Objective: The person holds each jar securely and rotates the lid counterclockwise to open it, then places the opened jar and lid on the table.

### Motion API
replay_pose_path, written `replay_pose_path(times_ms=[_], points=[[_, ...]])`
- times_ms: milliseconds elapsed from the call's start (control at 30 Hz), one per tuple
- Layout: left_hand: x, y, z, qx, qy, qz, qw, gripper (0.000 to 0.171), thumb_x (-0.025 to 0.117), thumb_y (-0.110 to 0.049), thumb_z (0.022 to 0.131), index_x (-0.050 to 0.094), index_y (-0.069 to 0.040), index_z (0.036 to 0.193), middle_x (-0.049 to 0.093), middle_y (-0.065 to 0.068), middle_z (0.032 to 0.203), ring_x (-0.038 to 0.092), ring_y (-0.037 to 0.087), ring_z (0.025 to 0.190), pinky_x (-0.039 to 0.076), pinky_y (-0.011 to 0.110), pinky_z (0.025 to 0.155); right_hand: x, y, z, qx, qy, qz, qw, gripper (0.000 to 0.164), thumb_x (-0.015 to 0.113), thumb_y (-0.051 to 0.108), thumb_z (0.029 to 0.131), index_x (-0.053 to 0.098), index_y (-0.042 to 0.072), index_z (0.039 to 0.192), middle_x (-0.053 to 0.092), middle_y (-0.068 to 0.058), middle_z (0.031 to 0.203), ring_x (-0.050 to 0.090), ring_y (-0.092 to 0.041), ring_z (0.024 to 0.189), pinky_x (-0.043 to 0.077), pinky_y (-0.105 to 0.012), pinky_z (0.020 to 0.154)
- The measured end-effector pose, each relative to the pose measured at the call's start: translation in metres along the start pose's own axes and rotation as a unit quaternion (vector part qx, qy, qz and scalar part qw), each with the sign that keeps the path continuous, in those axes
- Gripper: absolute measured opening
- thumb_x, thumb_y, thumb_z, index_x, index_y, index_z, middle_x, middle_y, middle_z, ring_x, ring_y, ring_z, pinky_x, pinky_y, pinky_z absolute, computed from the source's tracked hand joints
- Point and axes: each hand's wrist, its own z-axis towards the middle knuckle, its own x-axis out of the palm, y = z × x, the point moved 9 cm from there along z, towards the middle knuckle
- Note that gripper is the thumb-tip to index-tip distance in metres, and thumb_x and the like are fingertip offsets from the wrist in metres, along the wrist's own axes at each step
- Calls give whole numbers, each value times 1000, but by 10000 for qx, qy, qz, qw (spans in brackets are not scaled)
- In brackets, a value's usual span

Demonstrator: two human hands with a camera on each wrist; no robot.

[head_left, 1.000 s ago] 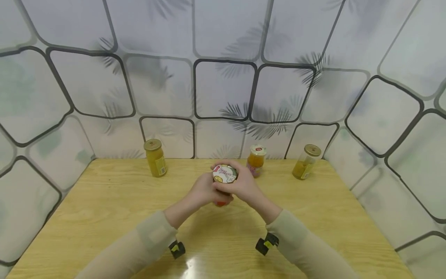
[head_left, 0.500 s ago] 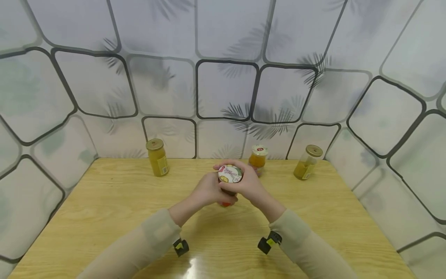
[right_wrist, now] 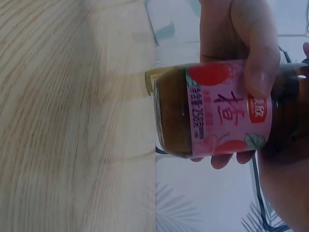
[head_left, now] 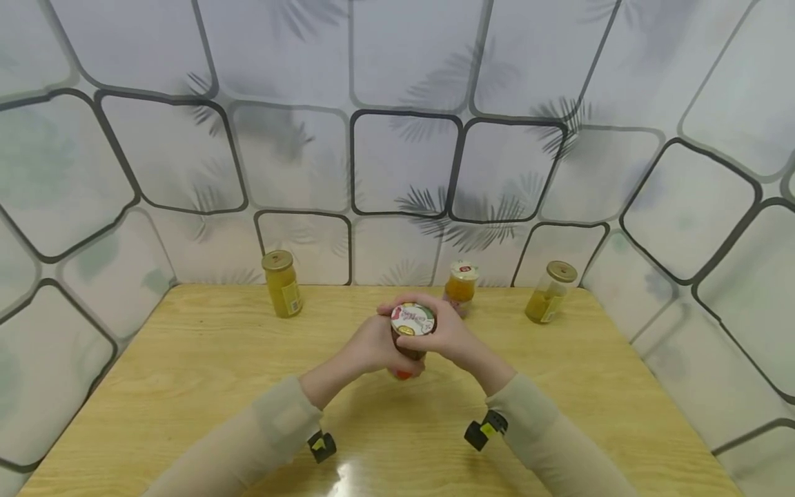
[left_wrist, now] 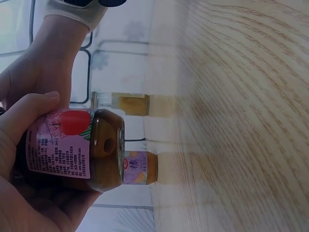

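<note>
A brown-looking glass jar with a pink, tomato-printed label (left_wrist: 104,145) is held off the pale wood-grain tabletop (head_left: 186,386), near its middle. The left hand (head_left: 375,346) grips its body, thumb across the label, while the right hand (head_left: 448,330) curls fingers and thumb around the white patterned lid (head_left: 413,318), which is on the jar. Brown contents show through the base; how full it is cannot be told.

Three lidded jars stand upright along the back. At left, a tall glass jar with a gold lid (head_left: 282,286) shows yellow most of the way up. Just behind the right hand, a small glass jar with a white lid and purple label (head_left: 460,286) holds something orange. At far right, a clear glass jar with a gold lid (head_left: 549,293) has yellow contents in its lower part, its upper part see-through.
</note>
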Motion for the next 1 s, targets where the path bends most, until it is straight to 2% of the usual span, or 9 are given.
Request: replay_pose_path(times_ms=[133,233,367,467,600,700,800,867,1000], points=[[1,-1,-1,1,-9,-92,10000,61,98,-15,69,68,-6,122,76,5,114,68,10,99,59,27,90,0,2,-2,-36,304,-53,9995,53,83,8,93,60,0,140,67,-15,145,61,-17,136,50,-30,115],[1,-1,-2,10,-9,-174,9998,60,98,-14,69,68,-5,122,76,7,114,68,10,98,58,26,89,-1,2,-3,-35,415,-49,9991,57,83,5,92,59,0,143,66,-18,147,61,-16,137,49,-29,115],[2,-3,-3,47,-12,-222,9997,59,97,-13,69,69,-5,120,76,7,113,67,9,96,57,23,86,-3,1,-3,-27,427,24,9991,64,86,12,91,56,-3,145,65,-20,146,62,-14,135,49,-26,114],[2,-3,-4,7,-27,-294,9996,57,97,-12,69,70,-5,118,76,7,112,67,10,94,57,23,84,-6,0,-3,-24,368,79,9993,70,88,21,90,54,-5,146,68,-11,144,63,-13,132,51,-26,111],[0,-3,-5,-91,-71,-224,9997,57,97,-14,68,70,-5,117,76,7,111,66,11,94,57,25,84,-10,-1,-5,11,257,94,9996,71,90,30,88,58,3,145,69,4,140,64,-11,127,54,-26,106],[0,-3,-5,-107,-113,-79,9998,58,98,-16,68,69,-5,118,76,7,111,66,12,95,57,27,85,-12,-2,-6,26,230,152,9996,67,90,32,87,61,13,144,68,8,140,64,-10,125,56,-26,104],[1,-3,-4,-90,-119,-73,9999,60,98,-17,68,69,-4,119,76,7,112,66,12,97,57,27,86,-13,-4,-8,20,251,283,9993,65,90,32,88,61,17,145,69,7,140,65,-10,127,55,-26,105],[2,-2,-3,-84,-92,-129,9998,60,98,-16,68,69,-3,119,77,8,112,66,12,96,57,27,86,-14,-6,-10,45,244,357,9991,68,89,31,89,59,15,147,70,7,139,66,-9,127,55,-25,105],[3,-2,-3,-56,-72,-226,9997,59,97,-14,69,68,-2,119,77,9,113,67,13,96,58,27,86,-19,-8,-13,123,109,389,9991,78,90,31,88,53,1,150,71,11,136,67,-7,123,56,-24,103]])
